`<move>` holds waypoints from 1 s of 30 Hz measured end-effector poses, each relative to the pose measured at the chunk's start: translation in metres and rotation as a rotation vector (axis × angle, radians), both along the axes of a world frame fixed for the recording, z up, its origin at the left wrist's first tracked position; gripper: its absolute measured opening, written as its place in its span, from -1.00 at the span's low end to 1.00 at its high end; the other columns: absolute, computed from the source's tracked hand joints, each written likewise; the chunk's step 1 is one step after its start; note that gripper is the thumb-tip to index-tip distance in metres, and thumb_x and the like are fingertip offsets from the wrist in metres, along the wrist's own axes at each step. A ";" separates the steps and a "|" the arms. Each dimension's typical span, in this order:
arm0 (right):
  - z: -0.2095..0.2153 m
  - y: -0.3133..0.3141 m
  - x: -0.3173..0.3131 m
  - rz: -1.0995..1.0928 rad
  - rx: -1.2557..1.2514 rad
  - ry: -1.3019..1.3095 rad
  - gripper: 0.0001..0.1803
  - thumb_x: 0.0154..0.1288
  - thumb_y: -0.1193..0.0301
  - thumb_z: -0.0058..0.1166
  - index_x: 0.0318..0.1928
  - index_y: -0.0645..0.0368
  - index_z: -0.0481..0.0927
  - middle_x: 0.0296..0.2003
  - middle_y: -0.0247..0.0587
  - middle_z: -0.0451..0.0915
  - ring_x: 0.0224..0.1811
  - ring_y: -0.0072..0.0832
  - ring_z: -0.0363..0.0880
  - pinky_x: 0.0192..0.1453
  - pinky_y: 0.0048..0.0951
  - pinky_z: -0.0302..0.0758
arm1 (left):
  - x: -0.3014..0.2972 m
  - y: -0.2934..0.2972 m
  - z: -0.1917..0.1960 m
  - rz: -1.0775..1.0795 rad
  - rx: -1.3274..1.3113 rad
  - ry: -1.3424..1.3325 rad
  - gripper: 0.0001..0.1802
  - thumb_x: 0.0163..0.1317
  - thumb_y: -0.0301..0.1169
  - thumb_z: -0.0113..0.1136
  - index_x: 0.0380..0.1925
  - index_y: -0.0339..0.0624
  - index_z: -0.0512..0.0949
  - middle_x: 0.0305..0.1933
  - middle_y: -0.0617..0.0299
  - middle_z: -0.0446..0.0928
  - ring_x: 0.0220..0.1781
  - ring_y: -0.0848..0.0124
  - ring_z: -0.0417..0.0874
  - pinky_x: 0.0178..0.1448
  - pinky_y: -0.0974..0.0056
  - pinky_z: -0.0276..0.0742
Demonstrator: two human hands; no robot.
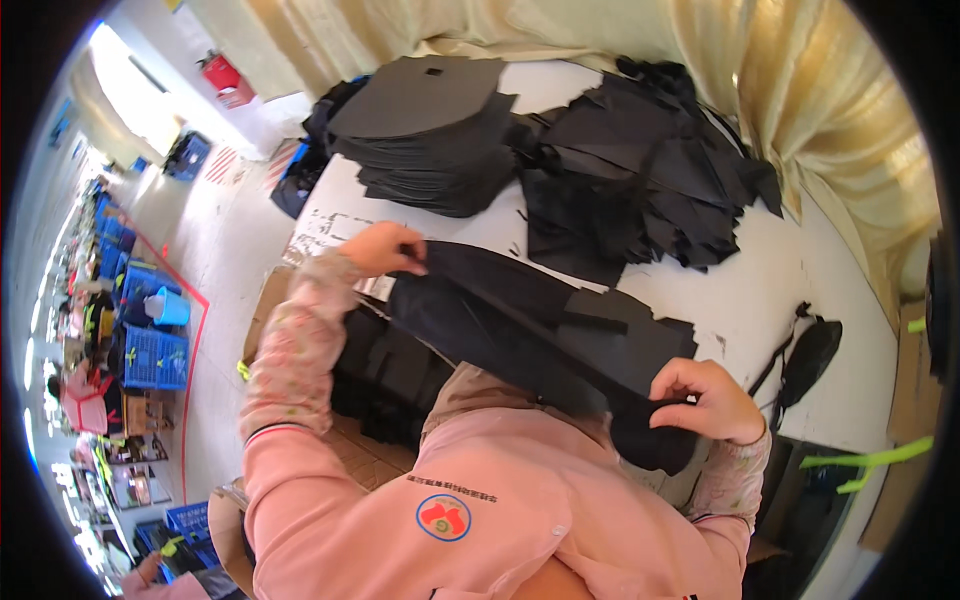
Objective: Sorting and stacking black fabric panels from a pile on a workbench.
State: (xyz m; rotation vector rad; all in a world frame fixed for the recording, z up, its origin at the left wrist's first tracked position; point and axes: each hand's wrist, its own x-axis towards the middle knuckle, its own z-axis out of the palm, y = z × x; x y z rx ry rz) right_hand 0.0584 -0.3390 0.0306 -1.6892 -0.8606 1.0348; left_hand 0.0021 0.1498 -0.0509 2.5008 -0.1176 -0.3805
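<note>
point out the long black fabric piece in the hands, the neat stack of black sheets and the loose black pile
long black fabric piece (530, 325), head view, middle of its span between the hands
neat stack of black sheets (425, 95), head view, flat top sheet
loose black pile (640, 170), head view, centre of the heap

You held a long fabric piece (530, 330) across the near edge of the table (760, 280), your left hand (385, 248) at its left end and your right hand (705, 398) at its right. Behind it on the table lay a flat stack of cut sheets (430, 130) to the left and a loose heap of fabric pieces (640, 160) to the right. A small pouch (810, 355) sat on the table right of your right hand.
</note>
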 end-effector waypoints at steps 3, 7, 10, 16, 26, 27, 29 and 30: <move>-0.006 -0.023 0.010 -0.009 -0.035 0.068 -0.72 0.12 0.61 0.32 -0.19 0.24 0.51 -0.34 -0.38 0.56 -0.30 -0.70 0.50 -0.21 -0.62 0.46 | -0.025 0.008 0.058 -0.133 0.046 0.192 -0.69 0.03 -0.27 0.45 -0.34 -0.27 0.62 -0.50 0.14 0.58 -0.43 0.39 0.55 -0.30 0.26 0.46; -0.023 -0.020 0.020 -0.189 -0.074 0.232 -0.72 0.06 0.63 0.31 -0.24 0.21 0.49 -0.39 -0.47 0.47 -0.36 -0.76 0.37 -0.27 -0.68 0.35 | -0.025 0.007 0.082 -0.005 -0.100 0.567 -0.64 0.08 -0.25 0.43 -0.31 -0.34 0.61 -0.57 0.24 0.52 -0.51 0.54 0.52 -0.37 0.31 0.43; -0.084 -0.025 0.040 -0.219 -0.040 0.187 -0.77 0.10 0.63 0.27 -0.25 0.22 0.50 -0.41 -0.46 0.50 -0.35 -0.76 0.39 -0.26 -0.66 0.38 | 0.000 0.004 0.050 -0.012 0.034 0.553 -0.67 0.10 -0.27 0.41 -0.33 -0.36 0.61 -0.57 0.25 0.52 -0.56 0.52 0.50 -0.40 0.29 0.42; -0.166 -0.036 0.065 -0.323 -0.221 -0.516 -0.73 0.06 0.48 0.29 -0.23 0.23 0.52 -0.47 -0.16 0.58 -0.41 -0.30 0.54 -0.24 -0.35 0.48 | 0.034 0.001 -0.054 0.167 0.026 0.439 -0.41 0.08 -0.27 0.43 0.05 -0.39 0.51 -0.41 0.17 0.58 -0.58 0.43 0.55 -0.37 0.25 0.46; -0.160 0.011 0.005 -0.196 -0.218 -1.109 -0.23 0.10 0.17 0.30 0.31 0.09 0.32 0.36 -0.02 0.22 0.42 -0.03 0.13 0.41 0.04 0.14 | 0.053 -0.006 -0.098 0.135 0.118 0.402 -0.33 0.03 -0.31 0.45 0.16 -0.29 0.47 -0.09 0.02 0.61 -0.44 0.35 0.63 -0.21 0.22 0.55; -0.174 0.013 -0.002 -0.113 -0.264 -1.069 -0.15 0.11 0.09 0.26 0.37 0.06 0.23 0.40 -0.01 0.12 0.46 -0.02 0.05 0.46 0.09 0.04 | 0.052 -0.002 -0.097 0.140 0.122 0.405 -0.33 0.03 -0.31 0.45 0.16 -0.29 0.47 -0.09 0.02 0.61 -0.44 0.35 0.63 -0.21 0.22 0.55; -0.188 0.014 -0.009 -0.026 -0.304 -1.029 -0.08 0.13 0.02 0.22 0.43 0.02 0.14 0.45 0.00 0.03 0.50 -0.01 -0.04 0.50 0.14 -0.07 | 0.048 0.008 -0.095 0.157 0.034 0.317 -0.49 -0.01 -0.39 0.44 -0.01 -0.24 0.56 -0.16 -0.01 0.60 -0.22 0.25 0.65 -0.06 0.20 0.54; -0.190 0.013 -0.009 -0.025 -0.307 -1.044 -0.08 0.14 -0.02 0.20 0.43 0.02 0.14 0.46 -0.01 0.01 0.50 -0.01 -0.05 0.51 0.14 -0.10 | 0.041 0.018 -0.095 0.170 0.038 0.319 -0.49 -0.01 -0.39 0.44 -0.01 -0.24 0.56 -0.16 -0.01 0.60 -0.22 0.25 0.65 -0.06 0.20 0.54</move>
